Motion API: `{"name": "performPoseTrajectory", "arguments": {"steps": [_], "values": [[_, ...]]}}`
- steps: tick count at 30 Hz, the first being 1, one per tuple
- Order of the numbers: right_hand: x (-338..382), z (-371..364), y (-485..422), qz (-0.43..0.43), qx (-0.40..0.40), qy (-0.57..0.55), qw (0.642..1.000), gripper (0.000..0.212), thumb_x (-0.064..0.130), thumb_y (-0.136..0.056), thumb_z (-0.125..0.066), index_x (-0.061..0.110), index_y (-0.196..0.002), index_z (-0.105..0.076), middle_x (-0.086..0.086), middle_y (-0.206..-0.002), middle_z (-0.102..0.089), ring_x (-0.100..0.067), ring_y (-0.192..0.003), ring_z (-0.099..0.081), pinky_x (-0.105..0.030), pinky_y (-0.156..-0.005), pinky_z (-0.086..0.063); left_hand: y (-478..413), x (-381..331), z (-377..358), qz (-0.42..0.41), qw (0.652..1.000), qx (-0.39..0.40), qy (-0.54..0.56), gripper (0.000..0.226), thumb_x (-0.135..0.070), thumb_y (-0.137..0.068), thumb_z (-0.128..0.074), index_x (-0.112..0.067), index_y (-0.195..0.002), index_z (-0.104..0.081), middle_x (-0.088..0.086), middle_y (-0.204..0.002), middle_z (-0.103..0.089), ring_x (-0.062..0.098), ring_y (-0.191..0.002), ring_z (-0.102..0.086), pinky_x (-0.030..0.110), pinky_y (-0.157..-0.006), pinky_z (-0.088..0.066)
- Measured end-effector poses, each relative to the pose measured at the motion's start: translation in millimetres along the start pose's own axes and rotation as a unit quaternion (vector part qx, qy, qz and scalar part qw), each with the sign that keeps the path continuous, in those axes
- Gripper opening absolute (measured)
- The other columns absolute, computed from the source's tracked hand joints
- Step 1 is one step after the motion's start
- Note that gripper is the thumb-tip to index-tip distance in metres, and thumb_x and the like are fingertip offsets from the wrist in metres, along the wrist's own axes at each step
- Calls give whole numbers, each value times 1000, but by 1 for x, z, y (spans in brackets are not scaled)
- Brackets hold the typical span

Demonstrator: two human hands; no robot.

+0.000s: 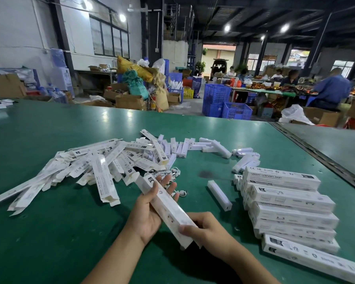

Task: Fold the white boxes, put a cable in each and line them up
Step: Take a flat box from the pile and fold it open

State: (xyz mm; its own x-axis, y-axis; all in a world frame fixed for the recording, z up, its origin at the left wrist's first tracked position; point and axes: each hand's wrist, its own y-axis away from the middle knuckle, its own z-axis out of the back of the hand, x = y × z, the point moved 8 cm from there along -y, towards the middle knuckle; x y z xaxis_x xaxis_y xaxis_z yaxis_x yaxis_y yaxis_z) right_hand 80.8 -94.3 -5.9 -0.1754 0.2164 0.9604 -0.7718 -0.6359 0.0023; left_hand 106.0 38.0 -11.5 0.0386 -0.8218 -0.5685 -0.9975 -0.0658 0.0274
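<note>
**Box folding, partly complete, on a green table (49, 232).**
A heap of flat cardboard blanks (86, 169) remains unfolded; printed finished boxes (291, 206) are lined up at right. One long white box (168, 212) is cradled in the left hand (150, 214), thumb across it, its near end pinched by the right hand (205, 228); thin cables (173, 173) lie beyond.

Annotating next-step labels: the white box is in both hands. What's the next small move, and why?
Probably the right hand closes the near end of the held white box, which looks open there, while the left hand steadies it from below. The cables lie just beyond; whether one is already inside can't be seen.
</note>
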Motion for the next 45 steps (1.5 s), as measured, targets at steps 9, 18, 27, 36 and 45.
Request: {"name": "performPoseTrajectory", "arguments": {"steps": [9, 18, 27, 36, 45], "values": [[-4, 3, -3, 22, -38, -7, 999, 24, 19, -86, -65, 22, -110, -66, -1, -82, -71, -17, -67, -69, -24, -61, -51, -8, 2, 10, -15, 999, -24, -25, 45, -23, -85, -54, -11, -129, -55, 6, -112, -75, 21, -99, -73, 39, -78, -58], [-9, 28, -2, 7, -162, -258, 952, 35, 30, -91, -54, 15, -121, -63, -22, -84, -71, -30, -71, -68, -31, -63, -54, 5, 5, -3, -103, 935, -30, -338, 41, -35, -95, -57, -38, -134, -44, 0, -111, -74, 17, -97, -71, 21, -78, -53], [-29, 25, -9, -61, -129, -401, 905, 47, 44, -85, -48, 9, -96, -78, -21, -77, -69, -28, -67, -66, -38, -75, -51, 18, 20, -20, -98, 859, 83, -496, 50, -34, -76, -68, -48, -123, -60, -8, -119, -68, 6, -116, -61, 24, -97, -45], [-21, 15, -10, -61, -71, -406, 909, 36, 21, -101, -39, 11, -114, -71, -19, -117, -68, -26, -109, -66, -35, -89, -54, 23, 21, -28, -144, 795, 98, -580, 62, -27, -79, -83, -52, -127, -54, -20, -124, -56, 1, -106, -59, 17, -93, -48], [-20, 16, -9, -51, -76, -355, 930, 28, 24, -94, -51, 11, -97, -75, -12, -88, -69, -20, -79, -64, -30, -73, -53, 20, 11, -21, -166, 797, 74, -576, 72, -84, -60, -68, -56, -125, -59, -16, -125, -63, 1, -119, -58, 39, -107, -45]]}}
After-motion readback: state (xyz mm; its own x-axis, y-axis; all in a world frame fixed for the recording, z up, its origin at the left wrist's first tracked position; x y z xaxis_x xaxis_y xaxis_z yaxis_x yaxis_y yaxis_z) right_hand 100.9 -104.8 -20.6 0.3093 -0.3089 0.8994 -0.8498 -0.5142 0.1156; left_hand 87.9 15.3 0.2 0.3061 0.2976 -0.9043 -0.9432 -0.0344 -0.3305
